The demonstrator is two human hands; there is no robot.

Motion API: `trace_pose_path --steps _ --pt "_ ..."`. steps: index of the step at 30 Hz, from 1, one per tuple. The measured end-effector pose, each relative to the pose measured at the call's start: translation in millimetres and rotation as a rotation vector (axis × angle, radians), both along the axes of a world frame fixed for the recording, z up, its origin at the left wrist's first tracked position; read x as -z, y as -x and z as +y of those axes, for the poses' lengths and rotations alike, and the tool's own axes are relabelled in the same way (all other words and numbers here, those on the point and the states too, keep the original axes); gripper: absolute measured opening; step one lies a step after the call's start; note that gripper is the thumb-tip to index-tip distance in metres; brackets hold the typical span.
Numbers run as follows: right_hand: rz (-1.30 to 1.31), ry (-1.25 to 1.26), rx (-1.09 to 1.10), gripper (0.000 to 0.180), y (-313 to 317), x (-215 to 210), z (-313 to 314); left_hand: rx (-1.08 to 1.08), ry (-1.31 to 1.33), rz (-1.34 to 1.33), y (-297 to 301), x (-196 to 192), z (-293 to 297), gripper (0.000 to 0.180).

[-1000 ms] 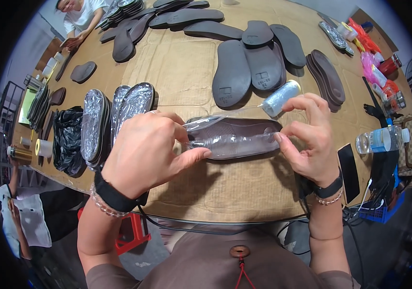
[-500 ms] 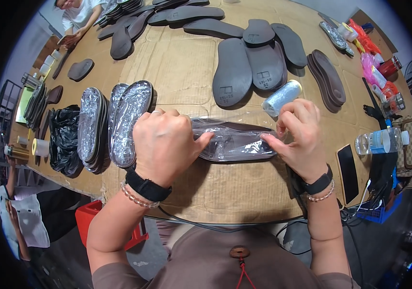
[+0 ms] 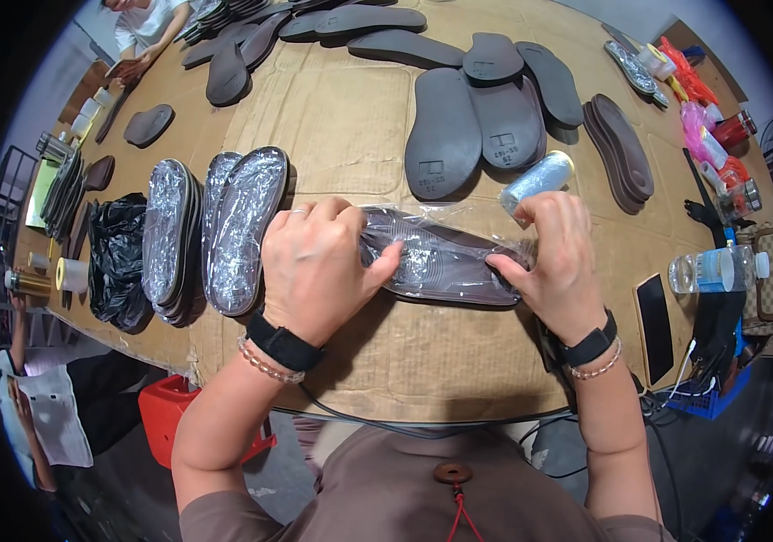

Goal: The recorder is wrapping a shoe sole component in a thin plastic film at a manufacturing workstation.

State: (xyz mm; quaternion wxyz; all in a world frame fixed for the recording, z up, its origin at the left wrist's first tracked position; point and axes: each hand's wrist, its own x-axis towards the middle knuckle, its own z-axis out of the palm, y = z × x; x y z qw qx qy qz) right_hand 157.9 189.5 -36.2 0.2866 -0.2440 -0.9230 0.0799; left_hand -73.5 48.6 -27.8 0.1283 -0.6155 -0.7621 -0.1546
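Observation:
Between my hands lies a dark brown shoe sole (image 3: 450, 262) with clear plastic film across its ridged face. My left hand (image 3: 319, 262) is closed round its left end, thumb on top of the film. At the right end my right hand (image 3: 563, 257) grips the sole, thumb pressing the film and fingers curled over the far edge. Just beyond the right hand sits a roll of clear film (image 3: 538, 181). To the left of my left hand are film-wrapped soles (image 3: 246, 230) and another wrapped stack (image 3: 170, 239).
Bare grey soles (image 3: 443, 135) lie beyond my hands, with a brown pair (image 3: 619, 154) at the right. A black plastic bag (image 3: 118, 262) is at the left. A phone (image 3: 654, 327) and water bottle (image 3: 716, 269) stand right. Another person (image 3: 147, 36) sits at the far left.
The right fingers have come down over the sole's right end, closer to the film roll. The sole's right end has tilted slightly toward me. The left hand keeps its grip.

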Motion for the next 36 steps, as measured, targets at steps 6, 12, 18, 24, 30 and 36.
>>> trace_pose_path --steps 6,12,18,24,30,36 --pt "0.016 0.043 0.009 0.075 3 0 -7 0.046 -0.102 -0.001 5 6 -1 0.025" --pt "0.057 0.118 0.069 0.094 6 -5 -14 0.077 -0.048 -0.219 5 -1 2 0.031" --pt "-0.016 0.075 0.056 0.096 2 0 -10 0.128 -0.145 -0.346 13 4 8 0.075" --pt "-0.089 0.126 0.067 0.08 1 1 -10 0.238 -0.08 -0.368 12 -9 19 0.091" --pt "-0.012 0.135 0.068 0.06 3 0 -13 0.311 -0.043 -0.37 23 -7 30 0.033" --pt "-0.038 0.141 0.045 0.039 5 -2 -15 0.31 -0.033 -0.258 25 7 27 0.015"
